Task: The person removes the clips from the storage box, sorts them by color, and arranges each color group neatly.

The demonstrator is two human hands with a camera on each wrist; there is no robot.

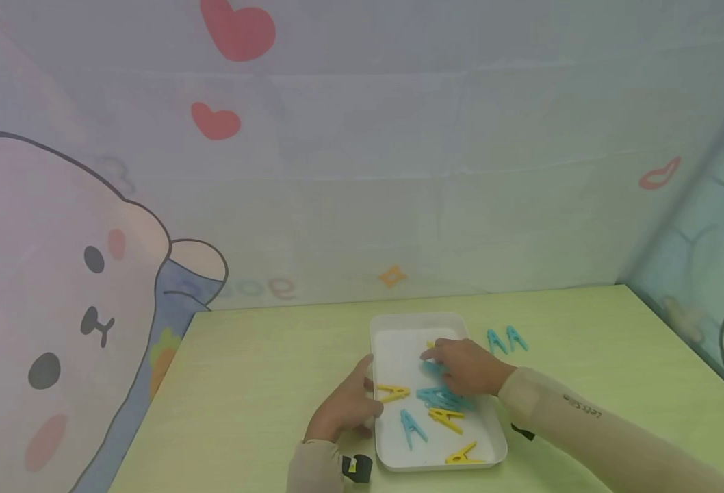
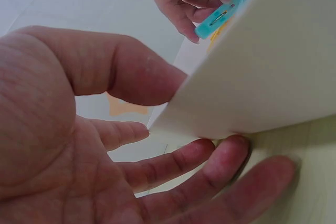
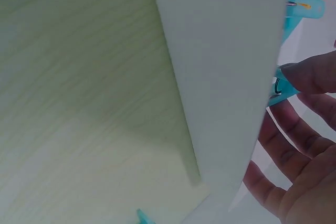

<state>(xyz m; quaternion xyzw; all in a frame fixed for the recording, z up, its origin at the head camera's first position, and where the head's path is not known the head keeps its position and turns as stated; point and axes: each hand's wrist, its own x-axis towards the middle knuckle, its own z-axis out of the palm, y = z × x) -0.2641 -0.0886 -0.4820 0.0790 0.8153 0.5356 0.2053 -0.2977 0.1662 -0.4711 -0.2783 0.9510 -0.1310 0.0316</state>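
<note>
My left hand (image 1: 346, 404) rests at the left side of a white tray (image 1: 399, 335). In the left wrist view its thumb (image 2: 142, 74) touches the rim, while the other fingers extend along the outer wall near the tabletop. My right hand (image 1: 469, 368) reaches over the tray's right side. Between its thumb and fingers it pinches a blue clothespin (image 3: 283, 88), partly hidden by the tray wall in the right wrist view. Several blue clothespins (image 1: 438, 397) lie bunched below that hand. Yellow clothespins (image 1: 394, 392) and another blue one are spread over the tray bottom.
Two blue clothespins (image 1: 506, 339) lie on the pale green table (image 1: 263, 383), to the right of the tray's far end. A printed cloth backdrop (image 1: 350, 150) with hearts and a cartoon bear stands behind the table.
</note>
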